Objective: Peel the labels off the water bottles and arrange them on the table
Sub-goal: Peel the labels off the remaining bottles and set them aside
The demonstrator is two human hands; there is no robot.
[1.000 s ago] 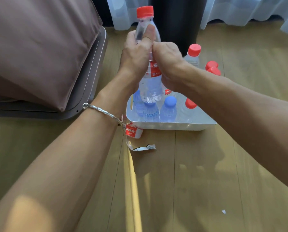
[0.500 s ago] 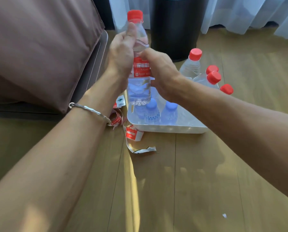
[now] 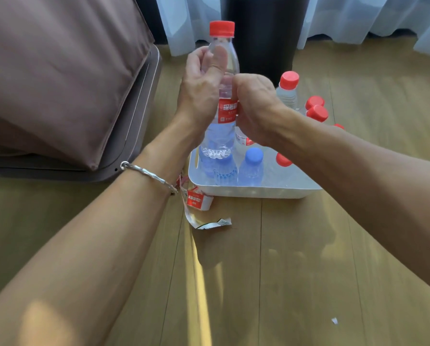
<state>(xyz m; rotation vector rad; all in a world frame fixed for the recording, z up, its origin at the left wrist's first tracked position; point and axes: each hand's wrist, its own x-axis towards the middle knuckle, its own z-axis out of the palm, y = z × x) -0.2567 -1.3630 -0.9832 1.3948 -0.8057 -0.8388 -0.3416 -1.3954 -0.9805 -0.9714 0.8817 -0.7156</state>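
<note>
I hold a clear water bottle (image 3: 221, 136) with a red cap upright above the white tray (image 3: 256, 191). My left hand (image 3: 201, 88) grips its upper part, thumb against the shoulder. My right hand (image 3: 252, 106) is curled at the edge of the bottle's red label (image 3: 227, 111), fingers hidden behind the bottle. In the tray stand blue-capped bottles (image 3: 252, 163) and a red-capped one (image 3: 282, 159). Behind the tray stand red-capped bottles (image 3: 287, 89). Peeled labels (image 3: 199, 201) lie on the wood in front of the tray's left corner.
A brown cushion on a dark frame (image 3: 59, 78) fills the left. A black cylindrical bin (image 3: 261, 38) stands behind the bottles, before pale curtains. A small white scrap (image 3: 334, 320) lies on the wooden surface at lower right.
The bottle and both hands shifted slightly left and then back toward the centre. My right hand has come up to the label's right edge.
</note>
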